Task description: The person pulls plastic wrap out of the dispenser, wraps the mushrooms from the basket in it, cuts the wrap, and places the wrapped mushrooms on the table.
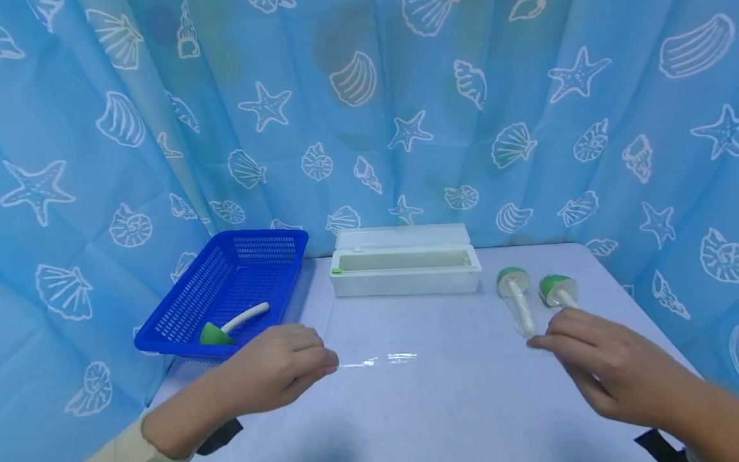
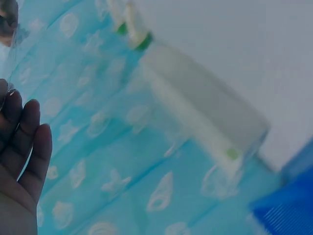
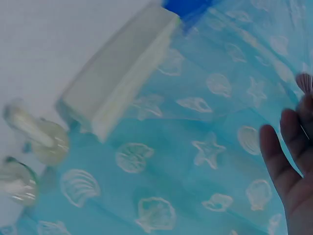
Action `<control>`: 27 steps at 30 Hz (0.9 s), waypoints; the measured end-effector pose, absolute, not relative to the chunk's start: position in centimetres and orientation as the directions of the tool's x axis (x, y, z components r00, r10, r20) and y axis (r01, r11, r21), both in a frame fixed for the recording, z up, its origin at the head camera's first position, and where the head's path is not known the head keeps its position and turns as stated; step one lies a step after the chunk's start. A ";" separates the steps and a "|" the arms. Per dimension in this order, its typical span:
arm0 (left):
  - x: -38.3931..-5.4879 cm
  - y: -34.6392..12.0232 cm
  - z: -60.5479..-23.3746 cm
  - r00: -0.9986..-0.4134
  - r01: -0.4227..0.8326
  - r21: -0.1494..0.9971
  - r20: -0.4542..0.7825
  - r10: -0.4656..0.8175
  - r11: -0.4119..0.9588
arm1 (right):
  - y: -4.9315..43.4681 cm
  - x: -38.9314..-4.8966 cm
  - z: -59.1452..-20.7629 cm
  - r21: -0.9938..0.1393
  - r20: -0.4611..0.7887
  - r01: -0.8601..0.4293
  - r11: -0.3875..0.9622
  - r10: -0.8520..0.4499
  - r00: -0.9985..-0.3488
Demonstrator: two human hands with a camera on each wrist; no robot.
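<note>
A sheet of clear cling film (image 1: 401,358) is stretched between both hands, seen mostly by its glints. My left hand (image 1: 285,369) pinches its left side, and my right hand (image 1: 600,359) pinches its right side. In the right wrist view the film (image 3: 244,36) shows as creases leading toward the fingers. Beyond the right hand lie two mushroom-shaped things with green caps and white stems, one on the left (image 1: 514,282) and one on the right (image 1: 557,290). The left one is wrapped in clear film; the right one's stem is partly hidden by the hand.
A white cling film dispenser box (image 1: 407,282), lid raised, stands at the table's back. To its left is a blue plastic basket (image 1: 297,256) holding another green-capped, white-stemmed thing (image 1: 218,333). A blue shell-patterned curtain (image 1: 404,179) surrounds the white table (image 1: 450,410).
</note>
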State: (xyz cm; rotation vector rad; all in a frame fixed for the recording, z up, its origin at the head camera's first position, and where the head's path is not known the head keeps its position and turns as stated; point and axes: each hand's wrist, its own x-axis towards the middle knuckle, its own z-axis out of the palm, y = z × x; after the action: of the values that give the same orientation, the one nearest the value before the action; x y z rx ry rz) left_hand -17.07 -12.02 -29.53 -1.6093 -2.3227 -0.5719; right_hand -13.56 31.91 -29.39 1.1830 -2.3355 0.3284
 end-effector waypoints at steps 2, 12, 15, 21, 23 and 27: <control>-16.2 -12.0 -31.5 -0.314 0.949 0.117 0.415 0.854 0.292 | 32.1 -12.9 -31.4 -0.079 0.437 -0.821 0.565 -0.721 -0.538; -15.5 -11.1 -42.2 -0.275 0.961 0.048 0.256 0.927 0.272 | 31.0 -12.8 -41.8 -0.511 -0.187 -0.530 0.677 -0.689 -0.701; -15.9 -10.9 -43.7 -0.312 0.950 0.079 0.182 0.932 0.303 | 30.0 -13.2 -43.1 -0.486 -0.240 -0.490 0.724 -0.650 -0.721; -16.0 -10.4 -44.7 -0.296 0.955 0.011 0.087 0.951 0.296 | 29.0 -13.0 -44.3 -0.426 -0.257 -0.483 0.765 -0.614 -0.746; -15.8 -10.2 -44.8 -0.289 0.956 -0.026 0.059 0.956 0.291 | 28.9 -12.7 -44.5 -0.411 -0.271 -0.474 0.779 -0.601 -0.752; -15.1 -9.5 -45.0 -0.300 0.949 -0.104 -0.021 0.954 0.297 | 29.1 -12.1 -44.6 -0.368 -0.294 -0.497 0.786 -0.605 -0.740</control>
State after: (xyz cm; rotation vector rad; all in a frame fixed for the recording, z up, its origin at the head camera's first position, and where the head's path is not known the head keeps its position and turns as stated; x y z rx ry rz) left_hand -15.06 -9.52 -44.95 -1.8309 -2.4935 0.1498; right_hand -12.12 29.05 -44.63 1.0819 -3.3461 0.4855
